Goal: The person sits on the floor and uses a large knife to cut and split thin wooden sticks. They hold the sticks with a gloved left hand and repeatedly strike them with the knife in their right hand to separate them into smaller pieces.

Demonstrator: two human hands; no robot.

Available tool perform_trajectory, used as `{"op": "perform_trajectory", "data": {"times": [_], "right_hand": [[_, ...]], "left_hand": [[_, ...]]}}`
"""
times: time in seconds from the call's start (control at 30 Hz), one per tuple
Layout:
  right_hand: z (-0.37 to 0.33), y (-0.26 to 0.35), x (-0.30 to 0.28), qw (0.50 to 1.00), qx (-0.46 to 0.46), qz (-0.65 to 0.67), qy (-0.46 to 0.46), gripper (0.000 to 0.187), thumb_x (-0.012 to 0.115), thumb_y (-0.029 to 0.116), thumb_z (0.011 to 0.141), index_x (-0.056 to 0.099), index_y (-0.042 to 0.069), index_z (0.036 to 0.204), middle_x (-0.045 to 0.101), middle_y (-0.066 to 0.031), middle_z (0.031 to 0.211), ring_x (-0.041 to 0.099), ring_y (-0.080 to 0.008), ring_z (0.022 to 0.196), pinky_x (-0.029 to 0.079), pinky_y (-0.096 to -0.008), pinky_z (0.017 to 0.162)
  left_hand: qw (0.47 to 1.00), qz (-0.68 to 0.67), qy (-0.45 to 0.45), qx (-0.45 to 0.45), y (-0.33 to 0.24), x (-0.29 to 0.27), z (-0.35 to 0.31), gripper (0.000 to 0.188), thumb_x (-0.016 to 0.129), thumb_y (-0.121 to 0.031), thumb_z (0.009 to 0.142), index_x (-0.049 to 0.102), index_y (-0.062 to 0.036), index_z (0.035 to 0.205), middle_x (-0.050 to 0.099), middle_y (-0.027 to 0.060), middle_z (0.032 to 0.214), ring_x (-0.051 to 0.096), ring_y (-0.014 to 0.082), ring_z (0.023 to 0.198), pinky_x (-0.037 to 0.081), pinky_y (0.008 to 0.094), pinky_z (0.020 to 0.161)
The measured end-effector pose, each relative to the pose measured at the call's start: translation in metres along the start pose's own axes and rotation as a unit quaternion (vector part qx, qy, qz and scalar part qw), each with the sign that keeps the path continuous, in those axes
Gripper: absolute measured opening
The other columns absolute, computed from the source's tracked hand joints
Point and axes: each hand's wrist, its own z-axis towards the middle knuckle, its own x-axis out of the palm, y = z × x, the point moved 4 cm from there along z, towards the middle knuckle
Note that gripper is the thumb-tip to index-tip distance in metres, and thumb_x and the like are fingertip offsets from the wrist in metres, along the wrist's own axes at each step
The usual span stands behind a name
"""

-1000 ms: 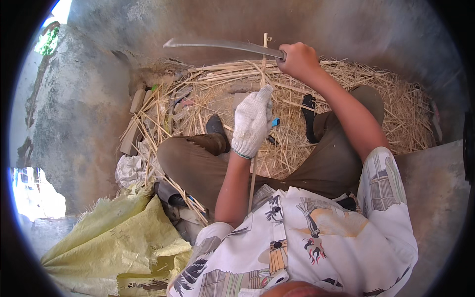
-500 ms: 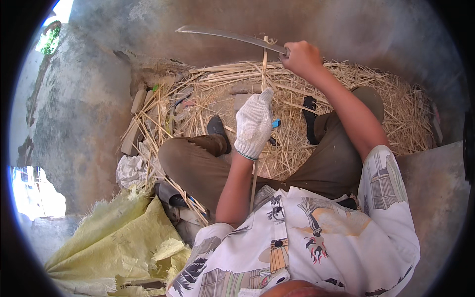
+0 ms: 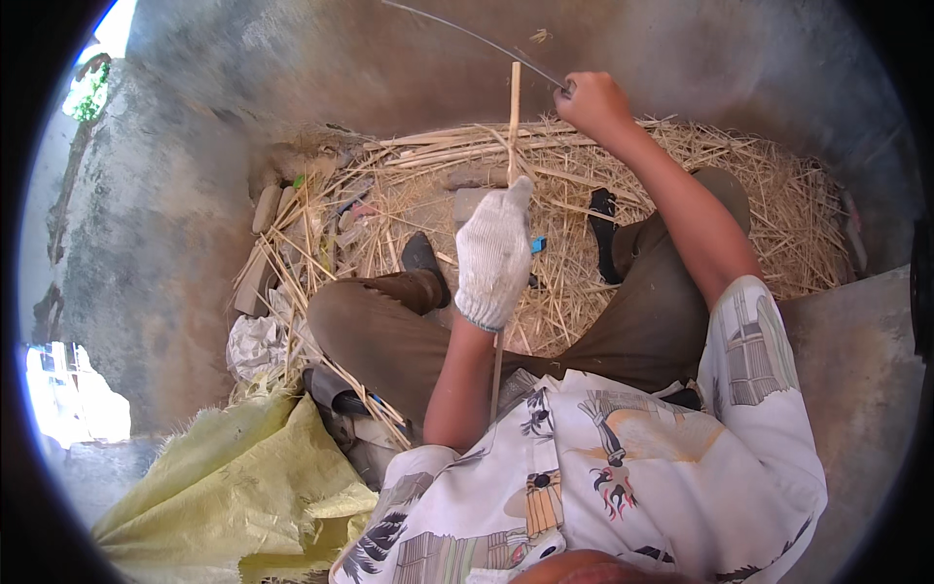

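- Two hands at work on one thin bamboo strip (image 3: 513, 117) — a person sits on the ground with knees bent, seen from above over a patterned short-sleeved shirt (image 3: 623, 477).
- Left hand (image 3: 493, 255), in a white knitted glove, is closed around the strip near its middle, fingers wrapped tight on it; the strip stands nearly upright, its top rising above the glove and its lower length running down past the forearm toward the shirt.
- Right hand (image 3: 595, 102), bare, is raised well above the left, fingers clenched on the handle of a long, slim curved blade (image 3: 477, 39) that sweeps up and to the left against the grey wall (image 3: 681, 49). The blade's edge lies just beside the top of the strip; whether the two touch cannot be told.
- Straw-coloured shavings and split strips (image 3: 438, 185) lie heaped in a broad ring around the person's legs, thickest ahead of the knees and to the right.
- Brown trousers (image 3: 389, 341) cover both legs; a dark sandal (image 3: 603, 234) shows on the right foot, another dark shoe beside the left knee.
- Small blue object (image 3: 538, 244) lies just right of the gloved hand, too small to tell what it is.
- Yellow woven sack (image 3: 233, 487) lies crumpled at lower left, with crumpled white material (image 3: 255, 346) just above it.
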Motion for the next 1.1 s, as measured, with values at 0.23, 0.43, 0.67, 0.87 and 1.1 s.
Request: {"op": "perform_trajectory", "data": {"times": [0.23, 0.43, 0.67, 0.87, 1.1], "right_hand": [[-0.024, 0.010, 0.011, 0.997, -0.031, -0.063, 0.022, 0.021, 0.068, 0.027, 0.079, 0.075, 0.010, 0.089, 0.073, -0.0138, 0.082, 0.072, -0.0334, 0.079, 0.057, -0.0439, 0.075], [-0.010, -0.008, 0.019, 0.976, 0.136, 0.169, -0.012, 0.022, 0.066, 0.025, 0.080, 0.070, 0.004, 0.078, 0.070, -0.0142, 0.072, 0.067, -0.0314, 0.066, 0.052, -0.0411, 0.065], [-0.019, 0.006, 0.006, 0.943, 0.079, 0.313, -0.076, 0.031, 0.067, 0.024, 0.083, 0.059, -0.002, 0.068, 0.054, -0.0111, 0.056, 0.047, -0.0229, 0.050, 0.043, -0.0392, 0.055], [-0.035, 0.023, -0.014, 0.980, -0.013, 0.184, -0.078, 0.024, 0.070, 0.026, 0.082, 0.066, 0.005, 0.072, 0.061, -0.0132, 0.060, 0.061, -0.0298, 0.056, 0.046, -0.0430, 0.056], [-0.054, 0.045, -0.008, 0.978, -0.190, -0.003, -0.091, 0.015, 0.073, 0.027, 0.071, 0.069, 0.015, 0.080, 0.069, -0.0066, 0.067, 0.070, -0.0285, 0.066, 0.049, -0.0438, 0.057]], "left_hand": [[0.795, -0.480, 0.066, -0.367, 0.002, 0.004, -0.006, 0.022, 0.064, -0.026, 0.097, 0.064, -0.0049, 0.104, 0.053, 0.0030, 0.067, 0.050, 0.0123, 0.052, 0.042, 0.0273, 0.047], [0.703, -0.564, 0.054, -0.430, -0.003, -0.015, -0.006, 0.031, 0.065, -0.038, 0.099, 0.062, -0.0077, 0.090, 0.043, -0.0038, 0.057, 0.037, 0.0045, 0.042, 0.029, 0.0217, 0.039], [0.866, -0.454, 0.021, -0.210, 0.008, -0.004, -0.008, 0.035, 0.062, -0.037, 0.101, 0.063, -0.0023, 0.101, 0.046, -0.0016, 0.058, 0.045, 0.0074, 0.045, 0.036, 0.0244, 0.043], [0.718, -0.561, 0.060, -0.407, 0.000, 0.001, -0.007, 0.030, 0.064, -0.036, 0.100, 0.064, -0.0064, 0.098, 0.042, -0.0052, 0.057, 0.035, 0.0054, 0.041, 0.026, 0.0224, 0.037], [0.671, -0.611, 0.029, -0.419, 0.008, -0.011, -0.004, 0.031, 0.062, -0.040, 0.100, 0.060, -0.0098, 0.092, 0.038, -0.0070, 0.056, 0.032, 0.0046, 0.038, 0.022, 0.0220, 0.036]]}}
